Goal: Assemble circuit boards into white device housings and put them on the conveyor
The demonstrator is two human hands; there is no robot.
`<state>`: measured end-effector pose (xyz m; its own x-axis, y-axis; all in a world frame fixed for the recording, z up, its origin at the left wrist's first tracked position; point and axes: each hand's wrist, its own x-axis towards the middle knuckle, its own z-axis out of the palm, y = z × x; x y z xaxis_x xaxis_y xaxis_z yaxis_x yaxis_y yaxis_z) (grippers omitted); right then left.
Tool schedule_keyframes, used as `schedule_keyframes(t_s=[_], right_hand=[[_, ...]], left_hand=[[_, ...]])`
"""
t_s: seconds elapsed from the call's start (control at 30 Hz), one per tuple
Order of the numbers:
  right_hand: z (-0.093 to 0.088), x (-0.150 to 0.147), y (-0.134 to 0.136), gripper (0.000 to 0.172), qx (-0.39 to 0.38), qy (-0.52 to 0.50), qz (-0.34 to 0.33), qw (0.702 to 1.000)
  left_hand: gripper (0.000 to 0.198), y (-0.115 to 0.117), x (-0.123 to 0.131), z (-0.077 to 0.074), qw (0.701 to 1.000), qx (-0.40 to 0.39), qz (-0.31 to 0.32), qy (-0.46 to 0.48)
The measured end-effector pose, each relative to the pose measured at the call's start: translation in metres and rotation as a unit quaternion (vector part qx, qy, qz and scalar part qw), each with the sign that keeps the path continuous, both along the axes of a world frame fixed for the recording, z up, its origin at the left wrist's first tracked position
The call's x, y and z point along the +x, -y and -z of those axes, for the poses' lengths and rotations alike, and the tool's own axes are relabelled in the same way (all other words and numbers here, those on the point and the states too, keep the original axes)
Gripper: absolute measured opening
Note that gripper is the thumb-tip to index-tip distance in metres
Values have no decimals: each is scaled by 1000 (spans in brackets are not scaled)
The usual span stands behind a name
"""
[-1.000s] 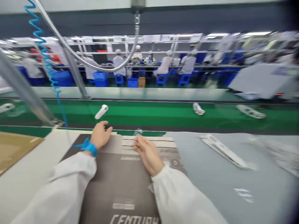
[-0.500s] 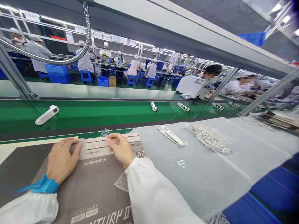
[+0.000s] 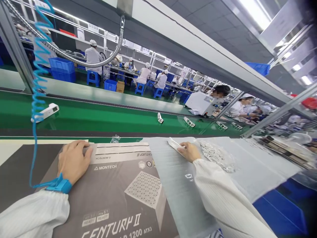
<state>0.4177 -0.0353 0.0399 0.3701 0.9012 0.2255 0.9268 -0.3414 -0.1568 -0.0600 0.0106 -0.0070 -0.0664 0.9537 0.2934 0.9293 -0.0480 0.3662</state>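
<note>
My left hand (image 3: 74, 162) rests palm down near the far left part of a flat grey printed carton (image 3: 111, 185), its fingers and thumb apart. A blue wrist strap (image 3: 60, 183) goes around that wrist. Over on the grey sheet (image 3: 170, 185), my right hand (image 3: 190, 152) has its fingers closed on the near end of a long white plastic casing (image 3: 174, 144), and partly hides it. Just to the right of this hand is a clear bag of small white parts (image 3: 215, 153).
Beyond the sheet runs a green conveyor belt (image 3: 111, 119) carrying several white casings, one of them (image 3: 49, 111) at the left. A coiled blue cord (image 3: 39, 72) hangs at the left. Co-workers sit across the aisle and at the right. Blue bins (image 3: 279, 205) stand below right.
My right hand has moved from the carton to the right and taken hold of the white casing on the sheet. My left hand stays on the carton. The view has tilted.
</note>
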Motion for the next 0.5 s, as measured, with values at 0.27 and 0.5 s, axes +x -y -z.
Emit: schedule_keyframes(t_s=[0.27,0.5], right_hand=[[20,-67,10,21,12,9,-70,997],[23,-73,11,24,-22,-53,-107,993]], left_hand=[[35,0,1,0,1000,8,-2,4],[35,2,1,1,1000,11,0,6]])
